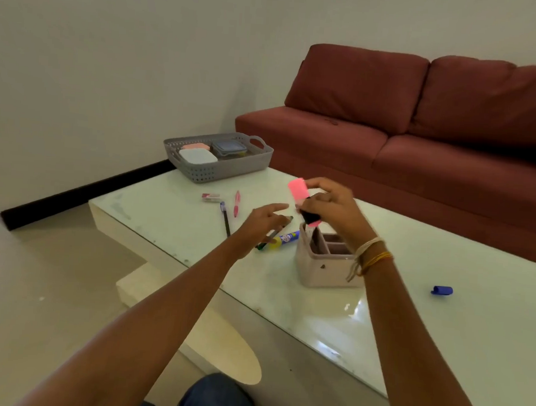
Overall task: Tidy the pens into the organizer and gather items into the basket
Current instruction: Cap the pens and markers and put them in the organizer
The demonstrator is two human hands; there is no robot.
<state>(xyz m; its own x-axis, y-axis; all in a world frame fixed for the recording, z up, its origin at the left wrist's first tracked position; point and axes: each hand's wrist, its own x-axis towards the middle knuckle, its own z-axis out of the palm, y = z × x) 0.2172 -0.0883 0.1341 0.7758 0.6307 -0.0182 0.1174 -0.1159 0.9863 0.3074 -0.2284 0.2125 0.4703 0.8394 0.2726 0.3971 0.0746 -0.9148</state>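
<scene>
My right hand [333, 207] grips a pink highlighter [300, 194] with a black body, tilted just above the beige organizer [325, 268]. My left hand [262, 223] hovers open to the left of it, fingers stretched, over a green pen [262, 245] and a yellow-and-blue marker [284, 239]. A black pen with a blue cap [225, 219], a pink pen [237, 204] and a small eraser box [210, 197] lie farther back on the glass table [441, 335]. The grey basket [218, 169] at the far corner holds three lidded containers.
A blue cap or clip [442, 290] lies on the table to the right of the organizer. A maroon sofa [423, 134] stands behind the table. The table's near edge runs diagonally past my knee [215, 399].
</scene>
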